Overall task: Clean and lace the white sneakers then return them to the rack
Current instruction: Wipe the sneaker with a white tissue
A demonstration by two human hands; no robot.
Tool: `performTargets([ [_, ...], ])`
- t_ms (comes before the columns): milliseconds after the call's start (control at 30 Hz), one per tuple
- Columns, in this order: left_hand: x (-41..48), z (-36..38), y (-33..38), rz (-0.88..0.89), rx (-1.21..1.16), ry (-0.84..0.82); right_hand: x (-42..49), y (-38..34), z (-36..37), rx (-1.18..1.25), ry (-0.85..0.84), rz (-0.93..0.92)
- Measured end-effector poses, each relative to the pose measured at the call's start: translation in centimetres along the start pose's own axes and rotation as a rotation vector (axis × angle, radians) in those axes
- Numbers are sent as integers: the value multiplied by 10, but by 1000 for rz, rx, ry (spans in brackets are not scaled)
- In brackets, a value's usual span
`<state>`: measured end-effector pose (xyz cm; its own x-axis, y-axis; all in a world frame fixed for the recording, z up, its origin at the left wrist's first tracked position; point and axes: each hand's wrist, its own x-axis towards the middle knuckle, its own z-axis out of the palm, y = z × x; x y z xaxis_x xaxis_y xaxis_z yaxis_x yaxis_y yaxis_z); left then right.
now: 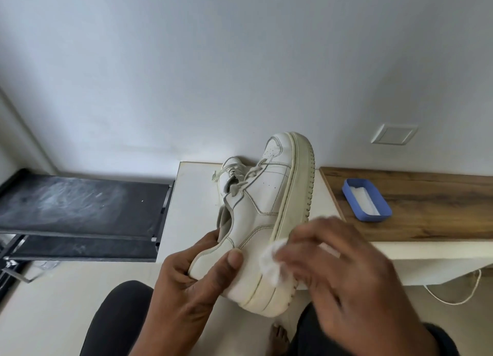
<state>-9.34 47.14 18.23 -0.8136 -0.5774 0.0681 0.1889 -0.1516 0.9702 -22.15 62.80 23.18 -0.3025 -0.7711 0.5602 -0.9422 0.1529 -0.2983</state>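
A white sneaker (266, 203) is held up on its side in front of me, toe pointing away and its thick sole turned right. My left hand (192, 281) grips its heel, thumb on the side panel. My right hand (344, 273), blurred, pinches a white wipe (272, 262) against the sole edge near the heel. A second white sneaker (231, 169) with loose laces lies on the white ledge (192, 195) behind the first, mostly hidden.
A blue tray (366, 199) with white wipes sits on the wooden shelf (426, 209) at right. A black shoe rack (80, 209) stands at left. A white cord (458, 291) hangs under the shelf. My dark-clad knees and a bare foot (278, 339) are below.
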Motion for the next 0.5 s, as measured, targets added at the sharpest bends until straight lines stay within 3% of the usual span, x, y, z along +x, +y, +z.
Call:
performTargets([
  [167,-5,5,7,0,-39,-33,19,19,-13,-68,113,110],
  [367,-7,-3,0,1,-26,-41,-7,-6,-6,-49,-76,-98],
  [500,-9,-2,0,26,-26,-49,16,24,-19,-98,-4,-48],
])
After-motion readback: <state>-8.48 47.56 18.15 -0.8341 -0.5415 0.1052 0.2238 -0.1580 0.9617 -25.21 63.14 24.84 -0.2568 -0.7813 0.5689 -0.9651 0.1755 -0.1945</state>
